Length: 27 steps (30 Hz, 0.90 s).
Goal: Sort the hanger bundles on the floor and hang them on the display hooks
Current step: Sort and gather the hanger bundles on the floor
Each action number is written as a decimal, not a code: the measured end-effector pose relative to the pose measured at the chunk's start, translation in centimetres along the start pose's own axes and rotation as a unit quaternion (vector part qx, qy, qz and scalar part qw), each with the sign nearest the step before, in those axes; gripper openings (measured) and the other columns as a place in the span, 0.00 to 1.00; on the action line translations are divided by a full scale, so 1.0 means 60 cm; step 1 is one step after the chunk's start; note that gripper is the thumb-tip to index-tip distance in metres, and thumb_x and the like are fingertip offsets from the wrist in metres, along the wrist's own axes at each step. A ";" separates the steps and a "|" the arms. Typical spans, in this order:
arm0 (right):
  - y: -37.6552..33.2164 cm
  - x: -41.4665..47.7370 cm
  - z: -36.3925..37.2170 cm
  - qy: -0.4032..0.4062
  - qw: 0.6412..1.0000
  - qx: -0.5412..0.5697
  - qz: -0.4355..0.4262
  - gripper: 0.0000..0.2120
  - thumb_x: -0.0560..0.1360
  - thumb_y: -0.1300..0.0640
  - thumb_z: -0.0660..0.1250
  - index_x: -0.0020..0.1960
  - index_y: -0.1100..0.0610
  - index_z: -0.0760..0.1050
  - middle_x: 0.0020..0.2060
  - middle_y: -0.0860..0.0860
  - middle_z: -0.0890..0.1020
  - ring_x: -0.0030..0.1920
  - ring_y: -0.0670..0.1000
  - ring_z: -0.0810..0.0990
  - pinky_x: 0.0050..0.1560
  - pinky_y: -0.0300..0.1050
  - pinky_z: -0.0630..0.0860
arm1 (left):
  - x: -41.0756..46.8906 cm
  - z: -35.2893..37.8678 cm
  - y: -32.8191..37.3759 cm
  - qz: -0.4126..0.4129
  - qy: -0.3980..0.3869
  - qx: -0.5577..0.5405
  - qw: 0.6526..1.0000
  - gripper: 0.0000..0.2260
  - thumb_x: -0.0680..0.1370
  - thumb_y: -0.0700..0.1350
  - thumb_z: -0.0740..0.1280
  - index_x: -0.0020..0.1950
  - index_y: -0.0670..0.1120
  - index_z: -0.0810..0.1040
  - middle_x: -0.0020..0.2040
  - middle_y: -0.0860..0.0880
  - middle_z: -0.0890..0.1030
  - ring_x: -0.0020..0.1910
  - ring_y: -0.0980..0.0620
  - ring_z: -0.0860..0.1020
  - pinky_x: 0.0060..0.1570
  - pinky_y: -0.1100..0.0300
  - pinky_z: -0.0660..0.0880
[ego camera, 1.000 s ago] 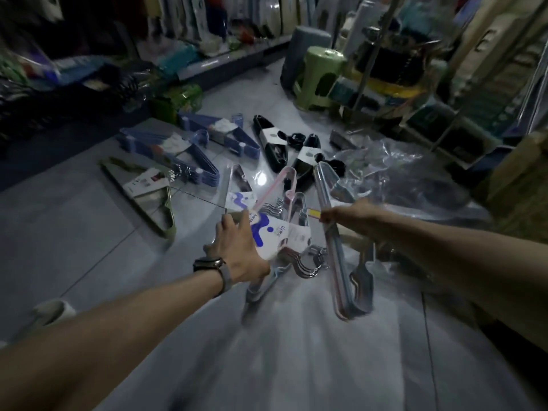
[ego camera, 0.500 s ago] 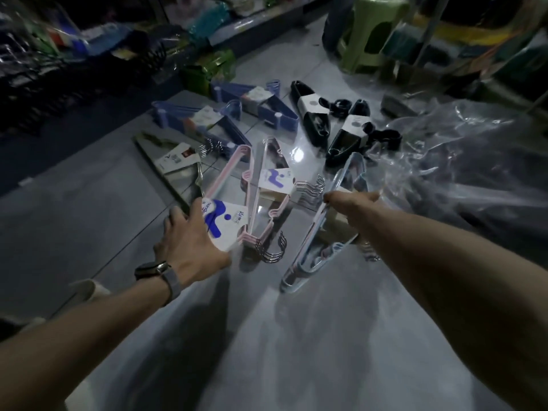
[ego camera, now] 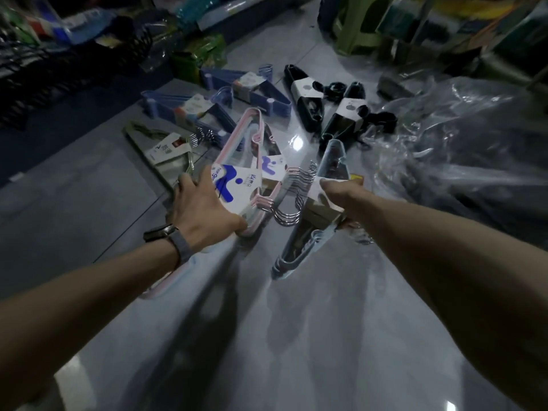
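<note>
My left hand (ego camera: 204, 207) grips a pink hanger bundle (ego camera: 241, 143) by its white and blue label, held above the grey floor. My right hand (ego camera: 338, 192) holds a pale blue hanger bundle (ego camera: 299, 247) at its paper band, tilted down toward me. Between them a second labelled bundle (ego camera: 274, 169) lies on the floor with metal hooks showing. Further off lie two blue bundles (ego camera: 258, 93), two black bundles (ego camera: 308, 99) and a green bundle (ego camera: 160, 149).
Crumpled clear plastic wrap (ego camera: 462, 137) covers the floor at the right. A green stool (ego camera: 355, 22) and stacked goods stand behind it. Dark wire racks (ego camera: 44, 72) and a low shelf line the left and back. Bare tiles (ego camera: 267, 336) stretch toward me.
The view has tipped down and moved closer to the floor. My left hand has carried the pink bundle left, my right has swung the pale blue bundle from upright to slanted.
</note>
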State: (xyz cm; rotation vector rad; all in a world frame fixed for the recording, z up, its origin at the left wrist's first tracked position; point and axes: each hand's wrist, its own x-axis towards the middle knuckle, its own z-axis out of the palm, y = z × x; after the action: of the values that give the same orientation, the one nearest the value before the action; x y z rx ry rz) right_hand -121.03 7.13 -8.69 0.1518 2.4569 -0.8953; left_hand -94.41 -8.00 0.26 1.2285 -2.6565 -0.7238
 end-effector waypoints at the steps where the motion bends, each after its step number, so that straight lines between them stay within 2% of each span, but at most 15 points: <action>1: 0.009 0.016 -0.015 -0.011 1.000 0.010 -0.006 0.50 0.54 0.32 0.69 0.71 0.54 0.68 0.60 0.62 0.79 0.46 0.66 0.84 0.38 0.68 0.83 | 0.001 -0.002 0.014 0.003 -0.004 -0.007 1.000 0.50 0.59 0.52 0.84 0.76 0.51 0.62 0.67 0.43 0.65 0.64 0.41 0.71 0.58 0.49 0.76; 2: 0.011 0.011 -0.038 -0.019 1.000 0.011 -0.021 0.45 0.60 0.33 0.66 0.71 0.55 0.71 0.59 0.61 0.81 0.48 0.67 0.85 0.43 0.67 0.84 | 0.002 -0.002 0.030 0.008 -0.006 -0.014 1.000 0.49 0.59 0.51 0.84 0.75 0.51 0.62 0.67 0.43 0.64 0.64 0.41 0.70 0.60 0.47 0.76; 4: -0.008 -0.071 -0.094 -0.047 0.996 -0.017 -0.071 0.29 0.79 0.45 0.60 0.74 0.60 0.72 0.66 0.61 0.78 0.62 0.68 0.81 0.59 0.63 0.82 | 0.004 0.003 0.066 0.026 -0.005 -0.020 0.999 0.46 0.58 0.53 0.83 0.72 0.52 0.64 0.65 0.44 0.65 0.64 0.42 0.70 0.62 0.47 0.75; 5: -0.013 -0.097 -0.118 -0.056 0.994 -0.023 -0.095 0.22 0.84 0.51 0.56 0.73 0.61 0.72 0.69 0.63 0.76 0.67 0.67 0.78 0.65 0.62 0.79 | 0.006 0.008 0.085 0.035 -0.006 -0.021 0.999 0.46 0.57 0.54 0.83 0.71 0.53 0.65 0.64 0.45 0.65 0.64 0.42 0.70 0.63 0.46 0.74; 6: -0.014 -0.107 -0.134 -0.056 0.993 -0.008 -0.107 0.17 0.86 0.54 0.53 0.69 0.60 0.73 0.69 0.64 0.75 0.69 0.66 0.77 0.67 0.61 0.77 | 0.010 0.014 0.105 0.041 -0.009 -0.023 0.999 0.47 0.56 0.55 0.82 0.71 0.53 0.65 0.64 0.45 0.66 0.64 0.41 0.69 0.65 0.45 0.74; 8: -0.015 -0.115 -0.155 -0.048 0.991 0.036 -0.121 0.09 0.86 0.54 0.55 0.58 0.56 0.72 0.59 0.63 0.77 0.61 0.64 0.81 0.64 0.61 0.79 | 0.019 0.028 0.147 0.040 -0.031 -0.029 0.998 0.49 0.56 0.54 0.82 0.74 0.51 0.65 0.66 0.43 0.65 0.66 0.40 0.68 0.67 0.44 0.73; 10: -0.010 -0.107 -0.167 -0.043 0.988 0.105 -0.105 0.13 0.86 0.51 0.56 0.47 0.55 0.72 0.53 0.59 0.79 0.48 0.60 0.83 0.54 0.59 0.83 | 0.030 0.036 0.192 0.034 -0.055 -0.027 0.998 0.49 0.57 0.53 0.82 0.74 0.49 0.66 0.67 0.42 0.65 0.67 0.38 0.67 0.67 0.45 0.73; 11: -0.007 -0.102 -0.174 -0.047 0.983 0.154 -0.088 0.16 0.85 0.48 0.56 0.46 0.58 0.72 0.52 0.59 0.81 0.44 0.59 0.84 0.48 0.57 0.84 | 0.036 0.037 0.214 0.033 -0.061 -0.020 0.997 0.48 0.57 0.53 0.82 0.74 0.48 0.66 0.67 0.41 0.65 0.67 0.38 0.67 0.67 0.46 0.73; 13: 0.004 -0.101 -0.193 -0.056 0.965 0.249 -0.054 0.26 0.84 0.41 0.56 0.54 0.64 0.76 0.50 0.62 0.85 0.40 0.61 0.86 0.35 0.51 0.83 | 0.046 0.033 0.253 0.044 -0.059 0.007 0.997 0.47 0.58 0.53 0.82 0.72 0.46 0.67 0.67 0.41 0.65 0.67 0.38 0.67 0.65 0.46 0.73; 14: 0.008 -0.103 -0.201 -0.062 0.958 0.277 -0.047 0.30 0.83 0.37 0.55 0.59 0.65 0.77 0.49 0.63 0.85 0.40 0.62 0.87 0.33 0.49 0.82 | 0.051 0.028 0.266 0.053 -0.049 0.023 0.997 0.46 0.59 0.54 0.83 0.72 0.46 0.66 0.67 0.40 0.65 0.68 0.37 0.66 0.66 0.46 0.73; 16: 0.014 -0.119 -0.215 -0.074 0.952 0.293 -0.054 0.32 0.83 0.35 0.55 0.62 0.64 0.75 0.49 0.63 0.85 0.42 0.62 0.87 0.34 0.47 0.82 | 0.058 0.024 0.278 0.061 -0.041 0.041 0.996 0.47 0.59 0.55 0.83 0.73 0.45 0.66 0.69 0.39 0.64 0.68 0.36 0.66 0.67 0.45 0.72; 19: 0.015 -0.147 -0.227 -0.109 0.954 0.269 -0.078 0.28 0.84 0.36 0.57 0.62 0.62 0.73 0.53 0.62 0.83 0.45 0.62 0.86 0.38 0.49 0.83 | 0.059 0.039 0.275 0.054 -0.040 0.002 0.998 0.47 0.60 0.54 0.83 0.73 0.46 0.65 0.69 0.41 0.63 0.69 0.37 0.66 0.68 0.43 0.71; 22: 0.005 -0.158 -0.219 -0.118 0.962 0.222 -0.102 0.17 0.85 0.48 0.61 0.63 0.62 0.72 0.53 0.61 0.80 0.38 0.58 0.86 0.33 0.49 0.84 | 0.061 0.061 0.278 0.047 -0.036 -0.033 0.998 0.49 0.58 0.53 0.84 0.74 0.46 0.64 0.72 0.41 0.62 0.70 0.37 0.65 0.70 0.44 0.70; 25: -0.002 -0.152 -0.200 -0.064 0.980 0.140 -0.130 0.05 0.84 0.60 0.64 0.53 0.63 0.74 0.45 0.57 0.81 0.41 0.56 0.86 0.46 0.51 0.86 | 0.060 0.087 0.279 0.033 -0.042 -0.051 0.997 0.52 0.53 0.57 0.83 0.73 0.47 0.65 0.72 0.40 0.62 0.70 0.37 0.65 0.69 0.42 0.71; 27: 0.002 -0.147 -0.191 -0.014 0.986 0.116 -0.121 0.07 0.82 0.65 0.65 0.45 0.65 0.74 0.38 0.56 0.81 0.39 0.54 0.86 0.45 0.45 0.85 | 0.056 0.108 0.280 0.027 -0.039 -0.066 0.997 0.53 0.48 0.58 0.81 0.70 0.49 0.66 0.71 0.40 0.62 0.69 0.37 0.66 0.67 0.39 0.72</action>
State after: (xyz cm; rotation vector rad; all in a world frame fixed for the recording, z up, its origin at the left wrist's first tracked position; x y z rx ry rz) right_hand -118.37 15.01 3.15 -0.0803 2.3727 -1.2783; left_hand -110.15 1.21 2.22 1.1118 -2.6419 -0.9398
